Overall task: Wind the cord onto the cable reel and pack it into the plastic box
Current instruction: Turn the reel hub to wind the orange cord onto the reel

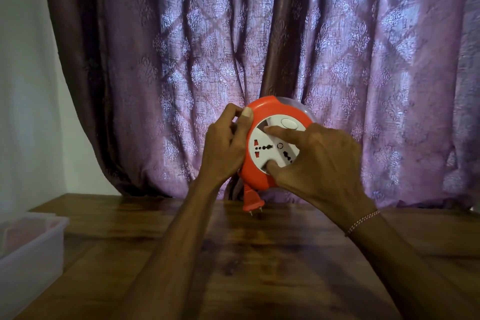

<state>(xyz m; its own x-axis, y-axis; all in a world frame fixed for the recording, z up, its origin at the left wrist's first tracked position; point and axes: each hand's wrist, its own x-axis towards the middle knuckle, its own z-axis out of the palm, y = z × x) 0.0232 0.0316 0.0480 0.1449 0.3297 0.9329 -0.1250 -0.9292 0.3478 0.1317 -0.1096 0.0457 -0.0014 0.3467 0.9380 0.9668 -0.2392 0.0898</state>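
I hold a round orange cable reel (262, 108) upright above the table, its white socket face (270, 145) turned toward me. My left hand (226, 148) grips the reel's left rim, thumb on the orange edge. My right hand (319, 161) rests on the white face, with index finger and thumb pressed into it. An orange plug (70, 205) hangs from the reel's underside on a short bit of cord, its pins just above the tabletop. The translucent plastic box (33, 244) stands at the left edge of the table.
A dark wooden table (246, 254) spreads below my arms. Purple patterned curtains (285, 34) hang right behind the reel, touching the table's far edge. A white wall (23, 86) is at the left.
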